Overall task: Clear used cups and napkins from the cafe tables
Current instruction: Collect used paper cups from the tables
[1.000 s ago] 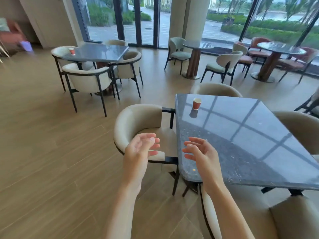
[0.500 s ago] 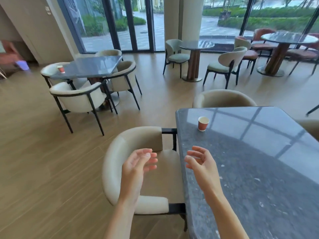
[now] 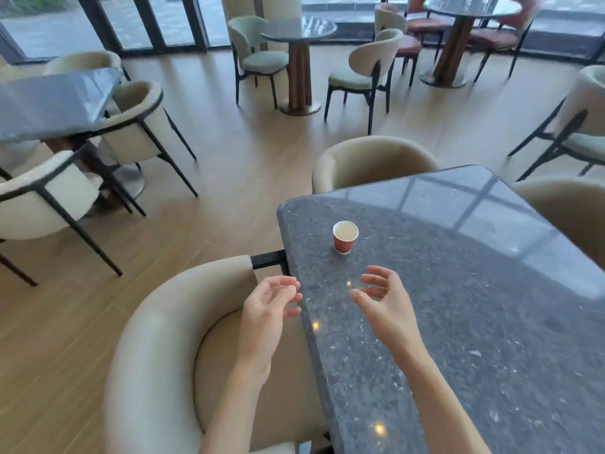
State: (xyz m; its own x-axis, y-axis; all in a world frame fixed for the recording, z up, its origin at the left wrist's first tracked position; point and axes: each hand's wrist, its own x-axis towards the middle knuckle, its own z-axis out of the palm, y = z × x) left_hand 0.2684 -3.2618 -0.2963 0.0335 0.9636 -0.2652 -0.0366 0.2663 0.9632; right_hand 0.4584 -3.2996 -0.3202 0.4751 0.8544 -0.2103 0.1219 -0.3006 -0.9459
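Observation:
A small red paper cup [image 3: 345,237] with a white inside stands upright near the left edge of the dark speckled stone table [image 3: 474,322]. My right hand [image 3: 384,301] hovers over the table a short way in front of the cup, fingers loosely spread and holding nothing. My left hand [image 3: 270,304] hangs beside the table's left edge, above a cream chair, fingers relaxed and empty. No napkin shows on this table.
A cream armchair [image 3: 157,355] sits right under my left arm against the table's left side. Another cream chair [image 3: 370,162] stands at the table's far end. A second dark table [image 3: 49,103] with chairs is at far left; round tables [image 3: 299,27] stand by the windows.
I have walked up to the table, so the cup and tabletop are much nearer. Both hands have stayed raised and empty, and my right hand is now over the table close to the cup.

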